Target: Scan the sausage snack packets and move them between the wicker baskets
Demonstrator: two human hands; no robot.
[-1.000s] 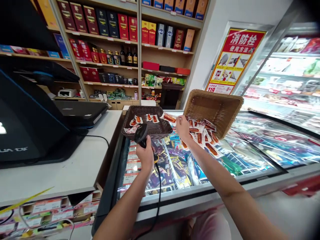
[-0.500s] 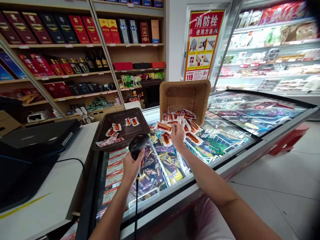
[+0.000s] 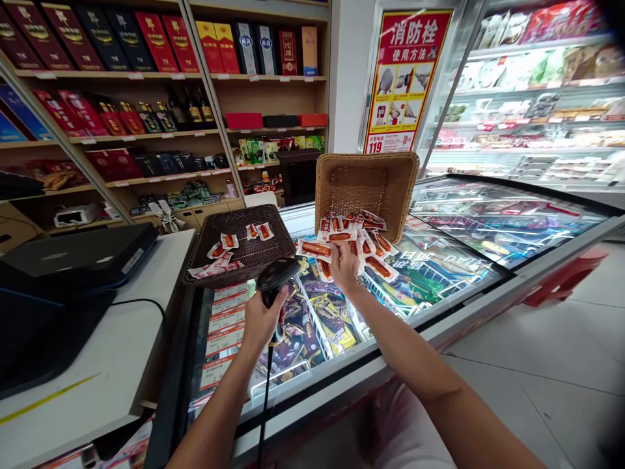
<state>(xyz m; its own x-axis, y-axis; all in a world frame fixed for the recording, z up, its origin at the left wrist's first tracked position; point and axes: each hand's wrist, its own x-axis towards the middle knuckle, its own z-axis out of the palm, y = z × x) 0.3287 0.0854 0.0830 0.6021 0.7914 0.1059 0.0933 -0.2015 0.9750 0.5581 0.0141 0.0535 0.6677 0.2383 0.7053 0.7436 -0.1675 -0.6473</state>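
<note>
My left hand (image 3: 263, 314) is wrapped round the handle of a black barcode scanner (image 3: 277, 273), whose cable hangs down. In my right hand (image 3: 344, 266) is the end of a packaged sausage (image 3: 315, 249), held in front of the tan wicker basket (image 3: 368, 189). That basket lies tipped on its side, and several more packaged sausages (image 3: 379, 266) spill from its mouth onto the freezer's glass top. To the left, a dark brown wicker basket (image 3: 244, 257) holds several sausage packs (image 3: 229, 241). The scanner's head is close to this dark basket's front right corner.
Under both baskets is the glass-topped chest freezer (image 3: 459, 306) with ice-cream packs inside. A white counter (image 3: 97, 352) with black equipment (image 3: 78, 267) stands at the left. Shelves of boxes (image 3: 122, 36) and a lit refrigerated case (image 3: 532, 98) line the back.
My right hand has drawn the packaged sausage slightly left and out from the pile. The scanner has shifted a little to the right. The view has tilted slightly.
</note>
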